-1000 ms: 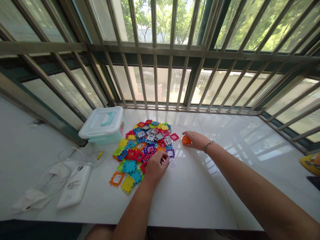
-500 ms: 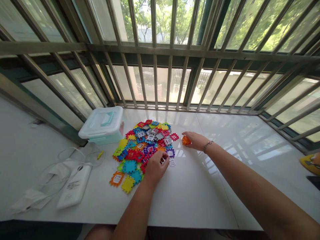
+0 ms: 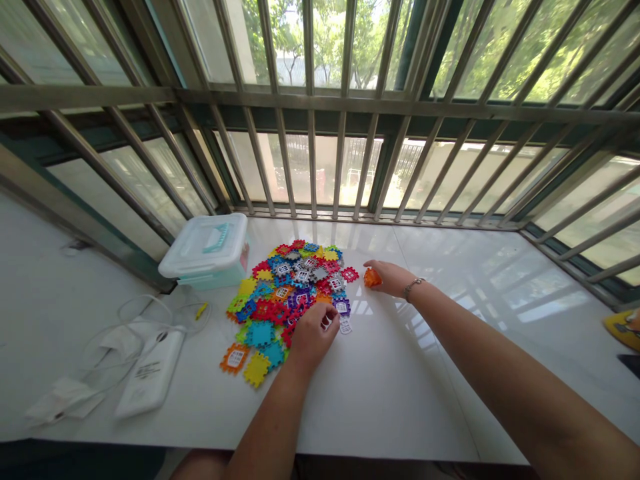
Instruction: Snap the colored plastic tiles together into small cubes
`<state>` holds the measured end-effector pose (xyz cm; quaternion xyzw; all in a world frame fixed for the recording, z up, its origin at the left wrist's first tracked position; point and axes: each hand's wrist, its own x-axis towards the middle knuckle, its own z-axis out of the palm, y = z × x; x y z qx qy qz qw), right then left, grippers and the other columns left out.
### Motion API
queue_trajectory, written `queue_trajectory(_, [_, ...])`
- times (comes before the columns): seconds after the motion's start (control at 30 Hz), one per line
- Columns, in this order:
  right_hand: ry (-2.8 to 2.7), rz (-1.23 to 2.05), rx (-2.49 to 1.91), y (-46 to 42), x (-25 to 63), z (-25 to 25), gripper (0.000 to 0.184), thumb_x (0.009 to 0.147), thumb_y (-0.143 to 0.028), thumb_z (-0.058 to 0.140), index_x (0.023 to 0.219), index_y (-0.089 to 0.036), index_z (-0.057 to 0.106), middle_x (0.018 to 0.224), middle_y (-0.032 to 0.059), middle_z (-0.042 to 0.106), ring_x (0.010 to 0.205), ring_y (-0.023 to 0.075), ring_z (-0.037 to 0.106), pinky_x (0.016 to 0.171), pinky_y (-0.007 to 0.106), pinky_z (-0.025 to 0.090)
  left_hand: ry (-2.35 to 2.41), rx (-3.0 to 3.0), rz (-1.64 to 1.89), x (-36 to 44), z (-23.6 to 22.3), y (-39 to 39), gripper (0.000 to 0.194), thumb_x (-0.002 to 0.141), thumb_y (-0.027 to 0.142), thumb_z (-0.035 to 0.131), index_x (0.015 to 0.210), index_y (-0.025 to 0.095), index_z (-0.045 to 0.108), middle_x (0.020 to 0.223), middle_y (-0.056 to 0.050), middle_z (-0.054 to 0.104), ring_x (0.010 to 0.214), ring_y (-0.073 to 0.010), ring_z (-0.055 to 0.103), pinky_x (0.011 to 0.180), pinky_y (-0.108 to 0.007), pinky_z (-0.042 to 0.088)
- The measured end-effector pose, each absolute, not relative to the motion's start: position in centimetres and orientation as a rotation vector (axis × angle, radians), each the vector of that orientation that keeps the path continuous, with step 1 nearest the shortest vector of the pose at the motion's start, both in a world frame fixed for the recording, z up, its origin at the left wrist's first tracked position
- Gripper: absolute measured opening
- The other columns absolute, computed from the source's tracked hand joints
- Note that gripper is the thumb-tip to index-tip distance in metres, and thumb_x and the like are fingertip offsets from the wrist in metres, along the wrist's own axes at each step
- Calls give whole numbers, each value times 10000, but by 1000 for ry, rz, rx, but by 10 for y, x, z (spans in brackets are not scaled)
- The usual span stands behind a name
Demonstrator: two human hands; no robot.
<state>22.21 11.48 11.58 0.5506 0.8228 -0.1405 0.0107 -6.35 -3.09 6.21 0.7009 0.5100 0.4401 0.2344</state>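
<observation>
The left hand [image 3: 313, 337] curls closed on the pile of puzzle pieces [image 3: 295, 287], its hold hidden; the right hand [image 3: 393, 279] grips an orange piece [image 3: 371, 278] on the counter [image 3: 425, 400].

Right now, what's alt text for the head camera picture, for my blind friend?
Two hands work at a colorful heap of plastic pieces on a white table: the left hand on it, the right hand at an orange piece. A plastic box sits beside it, under barred windows.
</observation>
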Motion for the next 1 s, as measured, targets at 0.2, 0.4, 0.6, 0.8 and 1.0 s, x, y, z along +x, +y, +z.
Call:
queue_trajectory(0.2, [2585, -455, 1732, 113, 225, 120, 786, 875, -294, 872, 1580, -232, 533, 1517, 164, 655, 1356, 344, 678, 1139, 456, 556, 1398, 1947, 1211, -64, 60, -31, 41, 1000, 224, 658, 961, 234, 666, 858, -6, 702, 736, -155, 652, 679, -278, 532])
queue_trajectory(0.4, [2873, -181, 1864, 49, 253, 120, 684, 969, -370, 772, 1582, -204, 517, 1629, 188, 539, 1495, 362, 551, 1280, 545, 452, 1363, 2175, 1164, -58, 61, -39, 71, 1019, 210, 662, 956, 243, 661, 864, -24, 705, 813, -190, 680, 757, -312, 533])
queue_trajectory(0.6, [2945, 120, 2012, -106, 314, 71, 511, 1046, -487, 643, 1514, -288, 595, 1601, 134, 598, 1468, 356, 591, 1219, 556, 511, 1423, 2382, 1012, -48, 60, -46, 111, 1042, 200, 623, 956, 250, 671, 936, -75, 726, 946, -258, 703, 850, -384, 567])
queue_trajectory(0.8, [2863, 297, 2234, -214, 345, 21, 366, 1025, -497, 622, 1325, -306, 712, 1472, 89, 713, 1316, 360, 705, 1114, 571, 572, 1945, 2259, 967, -53, 45, -44, 293, 976, 189, 665, 1262, 221, 722, 1431, -192, 687, 1371, -406, 598, 1227, -665, 426])
queue_trajectory(1.0, [2837, 321, 2370, -219, 335, 22, 194, 990, -382, 649, 1149, -314, 738, 1363, 47, 773, 1242, 326, 734, 1089, 535, 592, 2091, 2252, 788, -52, 35, -42, 303, 1008, 210, 602, 1278, 194, 738, 1513, -216, 650, 1461, -433, 533, 1309, -745, 254])
